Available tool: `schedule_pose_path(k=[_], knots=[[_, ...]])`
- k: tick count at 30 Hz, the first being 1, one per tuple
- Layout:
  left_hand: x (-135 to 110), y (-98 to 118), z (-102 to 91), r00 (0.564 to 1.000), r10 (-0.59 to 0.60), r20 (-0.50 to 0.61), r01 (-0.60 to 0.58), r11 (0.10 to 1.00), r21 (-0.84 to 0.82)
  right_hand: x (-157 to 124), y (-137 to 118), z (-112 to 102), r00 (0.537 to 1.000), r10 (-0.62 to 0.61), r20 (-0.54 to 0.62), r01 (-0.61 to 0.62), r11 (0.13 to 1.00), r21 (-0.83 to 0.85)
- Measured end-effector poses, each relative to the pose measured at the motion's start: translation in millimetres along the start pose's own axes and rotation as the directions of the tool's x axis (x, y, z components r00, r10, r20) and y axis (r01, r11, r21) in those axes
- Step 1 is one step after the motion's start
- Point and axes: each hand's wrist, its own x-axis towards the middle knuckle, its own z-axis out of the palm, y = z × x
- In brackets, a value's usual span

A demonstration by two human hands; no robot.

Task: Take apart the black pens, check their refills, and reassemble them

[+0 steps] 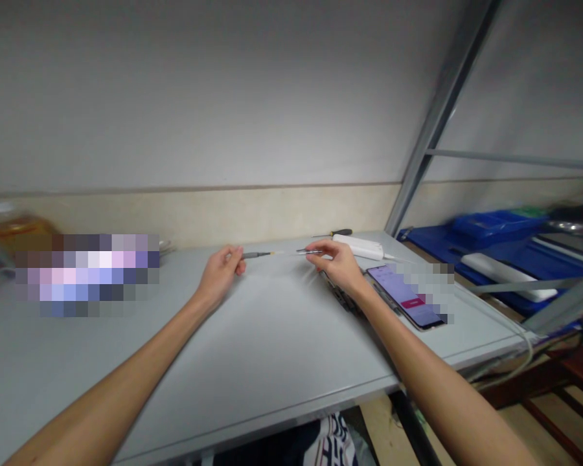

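Note:
Above the middle of the desk, my left hand (222,270) is closed around a slim grey pen-like piece (256,255). Its thin, yellowish end points right, towards my other hand. My right hand (337,260) pinches a thin, dark and silvery stick (309,251) between thumb and fingers, with its end pointing left. A small gap separates the two pieces, which lie almost in one line. Blur hides their finer details. Below my right wrist, a dark case with small parts (337,292) is partly covered by the forearm.
Behind my right hand lie a white power strip (359,247) and a screwdriver with a black and yellow handle (341,232). A lit phone (403,298) rests to the right. A metal post (418,175) rises at the desk's right end. Blurred-out items stand at left.

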Motion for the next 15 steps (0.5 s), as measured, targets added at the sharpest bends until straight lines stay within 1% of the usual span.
schedule_pose_path(k=[6,11,15], knots=[[2.2,-2.6,-1.8,1.000,-0.002,-0.021,0.002,1.000,-0.006,0.0,-0.8,-4.3,0.999,-0.002,-0.041,0.003,1.000,0.024],[0.8,-2.7,-0.9,1.000,-0.010,-0.009,0.010,1.000,-0.016,-0.3,-2.8,-3.7,1.000,-0.001,-0.026,0.001,1.000,0.004],[-1.3,1.1,0.9,1.000,-0.008,-0.005,0.008,1.000,0.016,0.5,0.4,-3.6,1.000,-0.008,-0.021,0.008,1.000,-0.013]])
